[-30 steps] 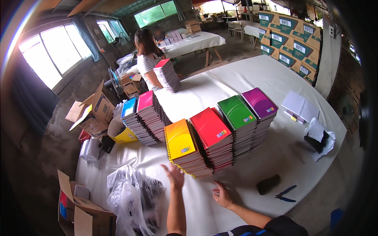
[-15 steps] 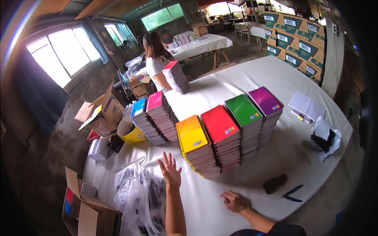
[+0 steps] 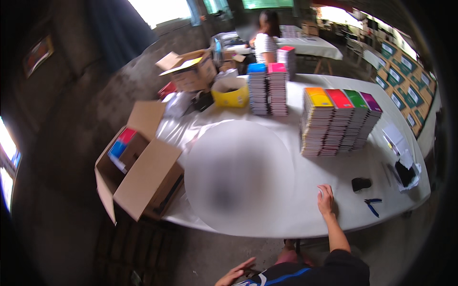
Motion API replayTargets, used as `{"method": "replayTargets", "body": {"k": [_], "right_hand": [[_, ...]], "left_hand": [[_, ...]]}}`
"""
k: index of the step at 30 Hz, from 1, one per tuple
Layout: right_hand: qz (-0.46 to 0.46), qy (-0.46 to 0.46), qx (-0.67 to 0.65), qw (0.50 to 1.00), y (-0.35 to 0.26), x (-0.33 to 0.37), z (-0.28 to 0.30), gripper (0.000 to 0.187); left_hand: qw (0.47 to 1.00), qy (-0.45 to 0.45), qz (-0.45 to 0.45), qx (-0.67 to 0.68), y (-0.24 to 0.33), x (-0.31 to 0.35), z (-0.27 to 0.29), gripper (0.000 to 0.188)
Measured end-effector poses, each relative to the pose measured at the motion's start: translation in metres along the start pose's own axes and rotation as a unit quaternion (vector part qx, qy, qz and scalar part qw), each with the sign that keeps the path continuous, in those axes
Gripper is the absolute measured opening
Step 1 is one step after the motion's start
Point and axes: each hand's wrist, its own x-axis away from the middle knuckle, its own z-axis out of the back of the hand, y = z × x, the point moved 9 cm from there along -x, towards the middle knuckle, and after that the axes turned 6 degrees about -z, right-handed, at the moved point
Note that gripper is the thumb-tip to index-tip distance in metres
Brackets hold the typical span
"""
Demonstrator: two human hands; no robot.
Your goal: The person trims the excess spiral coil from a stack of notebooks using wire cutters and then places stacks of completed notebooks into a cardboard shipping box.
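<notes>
My left hand (image 3: 237, 271) is held low near my body, off the table's front edge, with its fingers stretched out and nothing in it. On the white-covered table rests my right hand (image 3: 325, 199), empty, its fingers loosely bent and a little apart. Beyond it stand tall stacks of spiral notebooks, topped by yellow (image 3: 318, 97), red (image 3: 339, 99), green (image 3: 356, 99) and purple (image 3: 371, 101) covers. To the right of this hand lie a dark, flat object (image 3: 361, 184) and blue-handled pliers (image 3: 373, 207). A round blurred patch hides the table's middle front.
Blue-topped (image 3: 258, 90) and pink-topped (image 3: 277, 90) notebook stacks stand farther back, beside a yellow container (image 3: 230, 93). An open carton (image 3: 149, 178) is at the left; another carton (image 3: 195, 71) sits behind. A person (image 3: 265, 43) works across the table. Printed cartons (image 3: 405, 81) are piled at right.
My left hand has drawn back from beside the yellow stack to near my body. The view has swung left, bringing the open carton further in. My right hand stays on the table.
</notes>
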Motion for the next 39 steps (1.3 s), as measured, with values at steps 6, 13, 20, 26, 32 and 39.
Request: {"method": "replayTargets", "body": {"k": [6, 13, 20, 26, 32, 39], "right_hand": [[0.088, -0.125, -0.036, 0.988, -0.151, 0.114, -0.049, 0.03], [0.109, -0.231, 0.041, 0.966, -0.196, 0.137, -0.139, 0.032], [0.12, -0.156, 0.102, 0.975, -0.202, 0.131, -0.145, 0.03], [0.127, -0.166, 0.119, 0.971, -0.199, 0.129, -0.146, 0.029], [0.144, -0.166, 0.106, 0.97, -0.2, 0.128, -0.144, 0.029], [0.157, -0.174, 0.076, 0.969, -0.195, 0.129, -0.143, 0.026]], "left_hand": [[0.888, 0.447, 0.062, -0.089, -0.045, 0.201, 0.165, 0.071], [0.802, 0.575, 0.087, -0.135, -0.135, 0.262, 0.292, 0.072], [0.834, 0.501, 0.188, -0.136, -0.148, 0.25, 0.307, 0.078], [0.822, 0.541, 0.149, -0.096, -0.133, 0.218, 0.344, 0.074], [0.818, 0.563, 0.104, -0.059, -0.114, 0.2, 0.353, 0.071], [0.806, 0.589, 0.024, 0.044, -0.105, 0.193, 0.353, 0.067]]}}
